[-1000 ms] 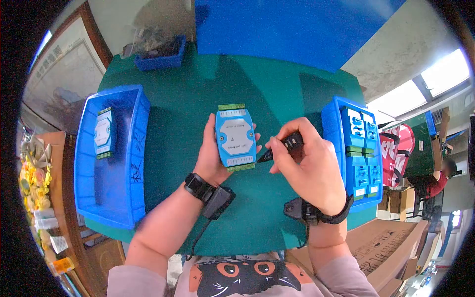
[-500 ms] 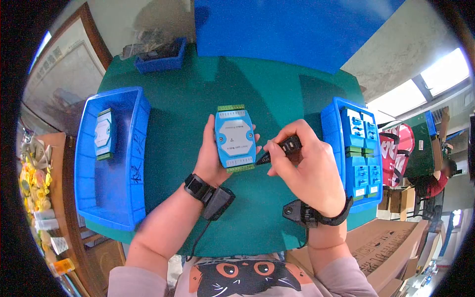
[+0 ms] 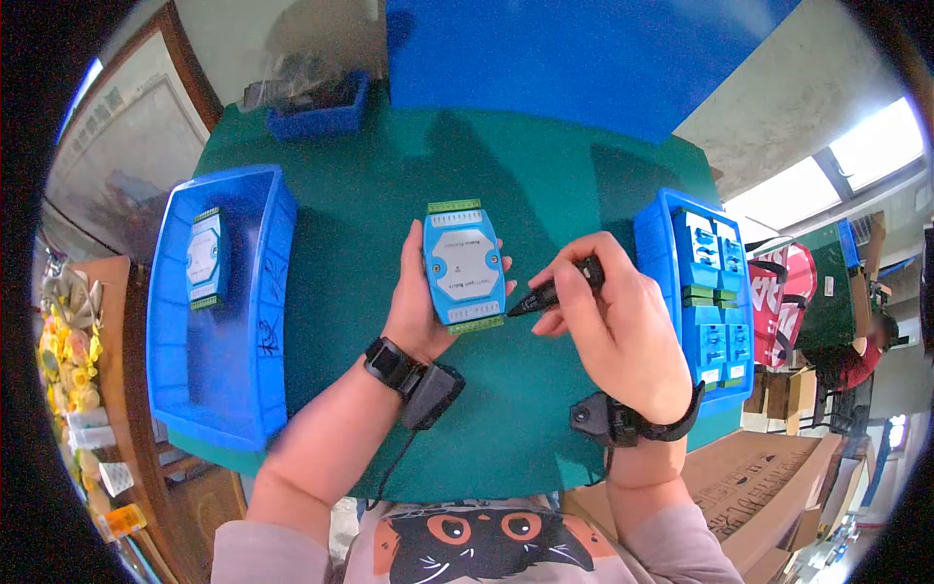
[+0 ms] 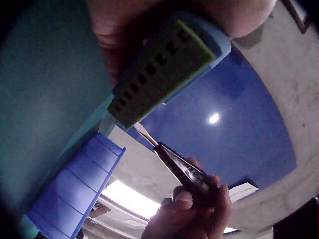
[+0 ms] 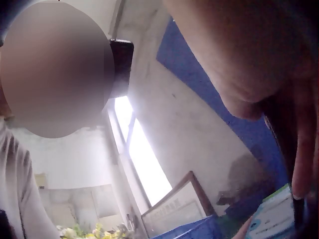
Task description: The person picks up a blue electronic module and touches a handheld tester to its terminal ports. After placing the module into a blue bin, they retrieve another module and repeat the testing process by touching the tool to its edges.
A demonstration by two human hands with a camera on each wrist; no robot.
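In the head view, my left hand (image 3: 413, 310) holds a blue and white electronic module (image 3: 467, 263) with green terminal blocks at both ends, thumb on one side and fingertips past the other. A black-handled screwdriver (image 3: 538, 296) is pinched in my right hand (image 3: 623, 336), pointing left. Its tip is right at the corner of the near terminal block (image 3: 477, 324). The left wrist view shows the row of openings in a green terminal block (image 4: 159, 74), with the screwdriver's (image 4: 174, 164) metal blade at the block's end. The right wrist view mostly hides the tool behind my hand.
On the left, a blue bin (image 3: 229, 389) has one similar module (image 3: 204, 259) inside. Another blue bin (image 3: 654, 234) on the right holds several blue modules (image 3: 710, 341). A small blue tray (image 3: 316, 122) stands at the back of the green table (image 3: 389, 457). Cardboard (image 3: 749, 487) lies at lower right.
My right hand has shifted slightly to the right, and the screwdriver's handle is turned a little. The module in my left hand has tilted slightly and moved a little upward.
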